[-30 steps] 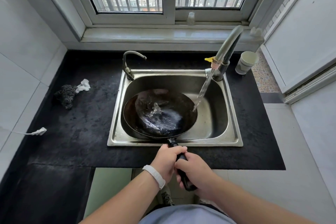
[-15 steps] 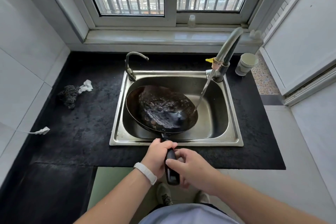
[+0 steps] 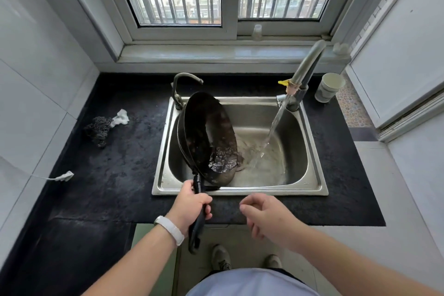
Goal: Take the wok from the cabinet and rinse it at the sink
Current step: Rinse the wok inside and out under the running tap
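Surface: black surface [image 3: 108, 175] around steel sink [image 3: 240, 190], window behind.
Wok: wok [image 3: 209, 137] tipped on edge at sink's left wall (water pooled low).
L hand: left hand [image 3: 192, 206], fingers clenched on wok handle.
R hand: right hand [image 3: 266, 211] released, over front edge.
Room: sink's right half open under faucet [image 3: 305, 69] stream.

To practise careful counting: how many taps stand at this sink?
2. A small curved tap at the sink's back-left corner, dry; a taller tap at the back-right, running water. None seems hidden.
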Demonstrator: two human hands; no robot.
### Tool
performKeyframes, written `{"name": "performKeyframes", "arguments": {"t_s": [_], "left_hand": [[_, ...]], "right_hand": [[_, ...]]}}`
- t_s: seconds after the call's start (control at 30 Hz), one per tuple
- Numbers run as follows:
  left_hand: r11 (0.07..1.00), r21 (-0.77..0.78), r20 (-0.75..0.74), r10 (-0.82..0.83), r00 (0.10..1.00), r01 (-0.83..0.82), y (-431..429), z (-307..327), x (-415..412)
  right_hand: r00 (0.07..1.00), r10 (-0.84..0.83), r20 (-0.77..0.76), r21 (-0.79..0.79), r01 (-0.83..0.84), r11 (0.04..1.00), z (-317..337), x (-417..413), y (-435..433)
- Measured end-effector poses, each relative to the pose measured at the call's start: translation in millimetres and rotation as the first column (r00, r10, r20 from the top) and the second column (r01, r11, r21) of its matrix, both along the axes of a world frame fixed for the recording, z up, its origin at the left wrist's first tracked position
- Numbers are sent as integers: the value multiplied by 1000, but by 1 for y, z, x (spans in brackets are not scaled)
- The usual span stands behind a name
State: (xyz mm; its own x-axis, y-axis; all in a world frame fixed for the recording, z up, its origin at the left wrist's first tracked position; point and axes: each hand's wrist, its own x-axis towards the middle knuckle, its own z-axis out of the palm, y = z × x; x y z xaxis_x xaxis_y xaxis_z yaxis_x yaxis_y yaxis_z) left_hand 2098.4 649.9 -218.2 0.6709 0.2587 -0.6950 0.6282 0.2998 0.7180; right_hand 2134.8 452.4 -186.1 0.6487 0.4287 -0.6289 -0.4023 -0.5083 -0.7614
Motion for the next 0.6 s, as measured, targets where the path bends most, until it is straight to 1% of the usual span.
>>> {"name": "performKeyframes", "arguments": {"t_s": [0.23,0.3,0.43,0.6], "left_hand": [[991,88,51,-105,993,101,14,-3,-9],[982,133,58,-143,988,135,16,-6,-11],[934,269,44,-255,966,234,28,-9,-12],[865,385,22,-358,934,322,42,-6,-9]], "right_hand": [[986,20,166,-99,-4,995,-4,18,-5],[979,16,201,-124,9,992,-5,20,-6],[970,-31,242,-137,65,988,-9,22,-12],[930,20,366,-224,67,972,-11,27,-23]]}}
